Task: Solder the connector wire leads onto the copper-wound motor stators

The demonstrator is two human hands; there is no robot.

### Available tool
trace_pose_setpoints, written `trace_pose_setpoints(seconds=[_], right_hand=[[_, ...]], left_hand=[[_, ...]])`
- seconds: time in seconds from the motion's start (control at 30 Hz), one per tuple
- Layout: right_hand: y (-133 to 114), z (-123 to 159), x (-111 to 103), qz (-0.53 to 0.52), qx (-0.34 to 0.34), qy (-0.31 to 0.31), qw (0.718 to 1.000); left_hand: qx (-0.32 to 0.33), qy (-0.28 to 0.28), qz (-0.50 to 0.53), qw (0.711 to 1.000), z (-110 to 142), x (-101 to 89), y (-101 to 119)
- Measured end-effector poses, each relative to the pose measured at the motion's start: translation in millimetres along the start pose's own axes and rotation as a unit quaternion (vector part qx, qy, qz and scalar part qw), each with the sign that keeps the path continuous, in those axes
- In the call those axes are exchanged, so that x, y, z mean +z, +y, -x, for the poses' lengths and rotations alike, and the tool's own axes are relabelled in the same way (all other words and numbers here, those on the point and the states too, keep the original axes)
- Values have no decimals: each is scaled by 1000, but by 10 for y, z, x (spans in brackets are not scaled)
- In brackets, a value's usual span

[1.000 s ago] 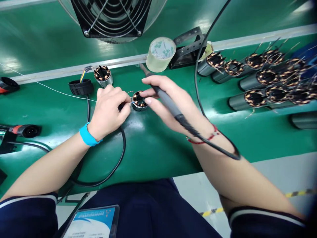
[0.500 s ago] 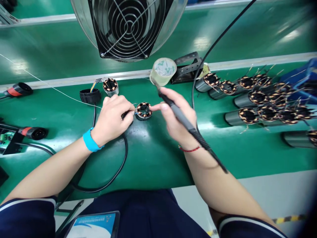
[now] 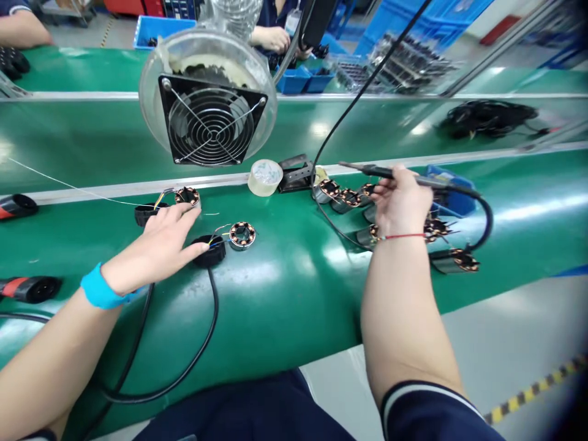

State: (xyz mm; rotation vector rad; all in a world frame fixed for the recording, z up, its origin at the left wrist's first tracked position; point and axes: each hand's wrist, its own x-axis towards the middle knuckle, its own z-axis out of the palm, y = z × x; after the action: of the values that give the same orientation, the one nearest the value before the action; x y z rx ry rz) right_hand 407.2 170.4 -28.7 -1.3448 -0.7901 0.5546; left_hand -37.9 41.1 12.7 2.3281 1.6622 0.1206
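Observation:
My left hand (image 3: 158,245) lies on the green belt with its fingers stretched out, holding nothing, fingertips beside a black round cap (image 3: 210,250) on a black cable. Just right of the cap sits a small motor stator (image 3: 242,234) with copper windings and coloured leads. My right hand (image 3: 400,199) is raised over a cluster of stators (image 3: 344,197) and grips a soldering iron (image 3: 395,175) that points left. A second stator (image 3: 187,196) and another black cap (image 3: 146,214) lie beyond my left hand.
A caged fan (image 3: 209,116) stands behind the work spot. A tape roll (image 3: 265,177) and a black metal iron stand (image 3: 296,172) sit by the belt's rail. Black-and-red plugs (image 3: 27,288) lie at the left. Other people's hands work at the far side.
My left hand let go of the lead at the stator and opened flat. My right hand carried the soldering iron away to the right, over the stator cluster. The view tilted up.

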Motion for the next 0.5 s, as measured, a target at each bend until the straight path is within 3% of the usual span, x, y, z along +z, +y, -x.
trace_pose_setpoints(seconds=[0.07,0.17,0.33,0.4,0.5], right_hand=[[7,-131,54,17,30,-14,999],[-17,-240,218,39,73,-55,995],[-121,-187,509,49,141,-137,979],[-194,-59,588,42,173,-166,970],[-332,316,675,-22,217,-159,963]], left_hand=[[-11,-6,-3,1000,12,25,5],[-26,34,-5,999,27,-8,29],[-23,92,-19,995,40,-93,75],[-27,49,-13,998,45,-117,97],[-32,-72,-1,997,49,-137,133]])
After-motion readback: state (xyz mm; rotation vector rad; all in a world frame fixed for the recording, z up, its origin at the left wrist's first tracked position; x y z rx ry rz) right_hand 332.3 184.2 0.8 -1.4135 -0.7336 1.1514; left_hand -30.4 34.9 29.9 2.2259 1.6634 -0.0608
